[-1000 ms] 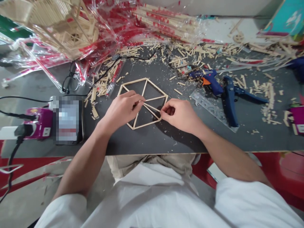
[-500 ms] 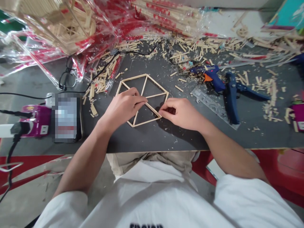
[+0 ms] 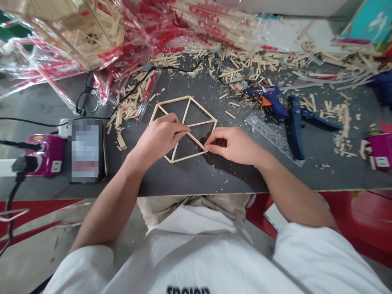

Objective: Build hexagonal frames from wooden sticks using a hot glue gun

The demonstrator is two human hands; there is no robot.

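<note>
A six-sided frame of thin wooden sticks [image 3: 174, 100] lies flat on the dark table, with spokes meeting near its middle. My left hand [image 3: 162, 136] reaches over the left half, hiding part of it. Its thumb and fingertips are pinched at the hub, on the upper end of a wooden stick [image 3: 196, 141] that slants down to the lower right corner. At that corner my right hand [image 3: 234, 143] has its thumb and forefinger closed on the stick's other end. The exact contact under the fingertips is partly hidden.
Right of the frame lie a blue glue gun [image 3: 272, 100], a clear plastic ruler [image 3: 269, 136] and blue-handled cutters [image 3: 295, 128]. Stick offcuts [image 3: 260, 61] litter the back. At left are a phone [image 3: 85, 151], a purple power socket [image 3: 45, 153] and glasses [image 3: 87, 102].
Both hands and the frame keep practically the same place and grip. The view has shifted slightly, so items at the right appear a little further left.
</note>
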